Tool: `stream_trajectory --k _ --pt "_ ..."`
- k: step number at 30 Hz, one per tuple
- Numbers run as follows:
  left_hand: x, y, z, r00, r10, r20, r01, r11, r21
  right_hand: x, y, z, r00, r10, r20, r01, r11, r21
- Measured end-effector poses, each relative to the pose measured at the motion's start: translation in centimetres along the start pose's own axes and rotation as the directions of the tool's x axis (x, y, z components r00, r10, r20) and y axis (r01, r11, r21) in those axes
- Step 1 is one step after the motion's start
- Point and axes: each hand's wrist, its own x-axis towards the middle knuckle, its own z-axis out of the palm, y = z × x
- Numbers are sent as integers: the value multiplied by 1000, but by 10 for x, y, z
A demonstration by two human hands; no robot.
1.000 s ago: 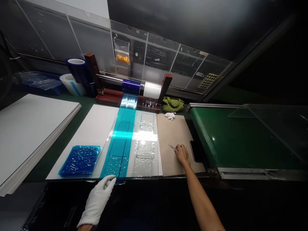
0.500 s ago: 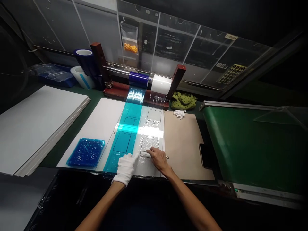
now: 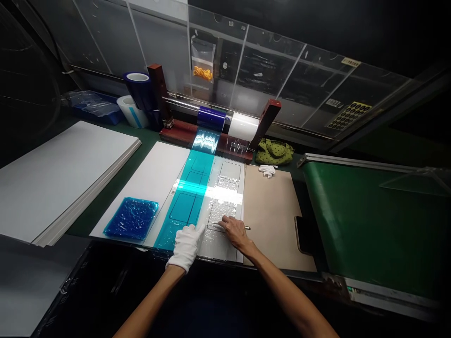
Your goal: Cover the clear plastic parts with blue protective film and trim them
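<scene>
The blue film strip [image 3: 186, 204] runs from the blue roll [image 3: 212, 118] down to the near edge of the work surface, with dark rounded outlines showing along it. To its right lies the wrinkled clear film strip [image 3: 220, 211], bright with glare. The left hand [image 3: 185, 245], in a white glove, rests at the blue strip's near end with its fingers bent; whether it pinches any film, I cannot tell. Just beside it, over the clear strip's lower part, the bare right hand [image 3: 235, 232] has its fingers closed around a slim tool [image 3: 248, 228], whose end juts out on the right. A brown board [image 3: 273, 211] lies further right, a phone [image 3: 302, 234] at its edge, then a green belt [image 3: 362, 220]. On the left are a dark blue film pile [image 3: 131, 218] and stacked white sheets [image 3: 66, 173]. Behind, a reddish-brown stand [image 3: 269, 117] carries the blue roll and a white roll [image 3: 244, 126].
</scene>
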Motion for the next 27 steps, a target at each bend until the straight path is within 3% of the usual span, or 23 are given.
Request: stream_trajectory --k 6,11,15,19,23,27 --pt "-9 -3 -12 996 14 -89 -9 998 64 -46 35 -4 985 173 7 -173 984 40" --pt "-33 -5 -27 984 93 -152 -82 994 79 -91 50 -4 930 367 25 -365 912 185" --pt "-53 0 -22 959 224 -171 -207 972 115 -116 38 15 897 432 91 -433 820 374" --pt "-63 4 -6 929 336 -154 -316 938 142 -122 21 39 877 457 152 -460 702 543" --pt "-62 5 5 916 381 -123 -367 922 126 -119 11 57 885 424 193 -424 562 710" --pt "-55 4 4 907 391 -155 -381 920 89 -119 5 64 903 359 236 -374 387 843"
